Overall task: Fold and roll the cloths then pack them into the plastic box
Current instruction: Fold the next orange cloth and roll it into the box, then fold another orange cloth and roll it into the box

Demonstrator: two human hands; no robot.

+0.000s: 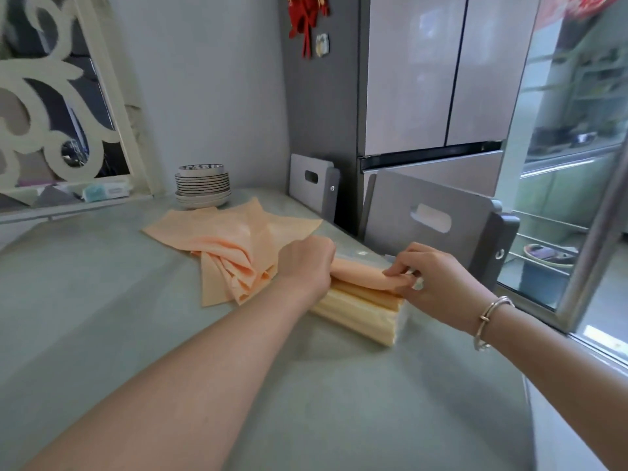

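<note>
Loose cloths (pixel 234 239): peach, thin, lying rumpled and partly folded on the pale green table (pixel 102 300), left of the box; several layers overlap, so the count cannot be read.

Left hand (pixel 307 263): seen from the back, set on the left end of the peach rolled cloth (pixel 360 275). Fingers are hidden behind the knuckles; it looks curled round the roll, not certain.

Rolled cloth lies lengthwise on top of the contents of the clear plastic box (pixel 401 321), right of table centre. Below it, rows of pale yellow rolls (pixel 353 316) packed side by side, seen through the transparent wall. Box rim and far side are hard to make out; part is covered by the hands.

Right hand (pixel 428 277): thumb and fingertips pinched on the right end of the roll. A bracelet (pixel 489 321) sits on that wrist.

Behind: stacked plates (pixel 203 190), two grey boards (pixel 428 219) leaning upright, a fridge (pixel 441 79).
</note>
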